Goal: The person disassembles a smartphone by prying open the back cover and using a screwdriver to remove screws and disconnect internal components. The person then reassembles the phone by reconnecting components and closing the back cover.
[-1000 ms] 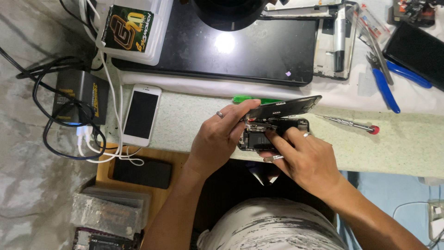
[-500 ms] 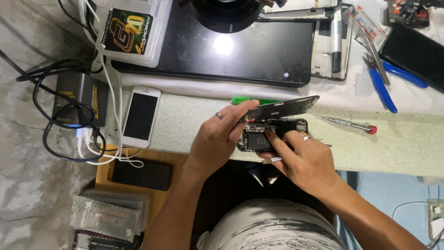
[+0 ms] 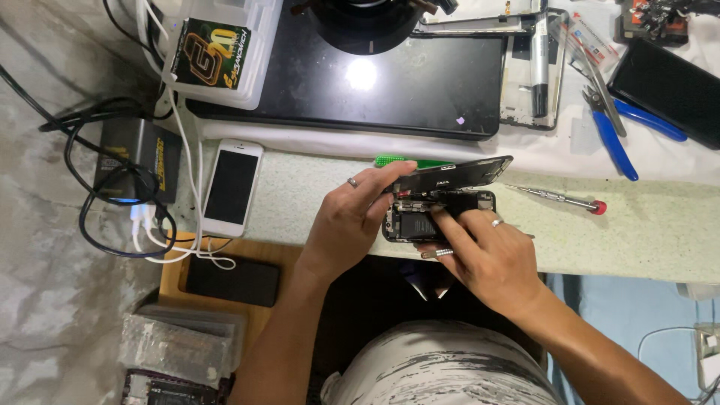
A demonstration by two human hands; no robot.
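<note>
Left hand: the left hand (image 3: 349, 225) reaches in from 7 o'clock, a ring on one finger, its fingers pinched on the near edge of the lifted screen (image 3: 457, 174), holding it tilted up off the phone body.
Right hand: the right hand (image 3: 487, 255) comes from 5 o'clock, ringed too; its fingers are curled, with the fingertips (image 3: 442, 219) pressed down into the open phone (image 3: 435, 217). Whether they grip anything there cannot be told.
Phone: lies opened at the centre of the pale mat (image 3: 645, 225), battery and inner parts showing, just beneath the raised screen.
At 3 o'clock: a red-tipped screwdriver (image 3: 559, 198) rests on the mat, near the phone but apart from it.
At 12 o'clock: a green tool (image 3: 397, 160) lies just behind the screen; beyond it, a large black slab (image 3: 375, 90).
At 2 o'clock: blue pliers (image 3: 626, 127).
At 9 o'clock: a white phone (image 3: 231, 187) lies face up, well apart, beside white cables (image 3: 180, 172).
At 8 o'clock: a black phone (image 3: 234, 280) on a wooden tray (image 3: 171, 262).
</note>
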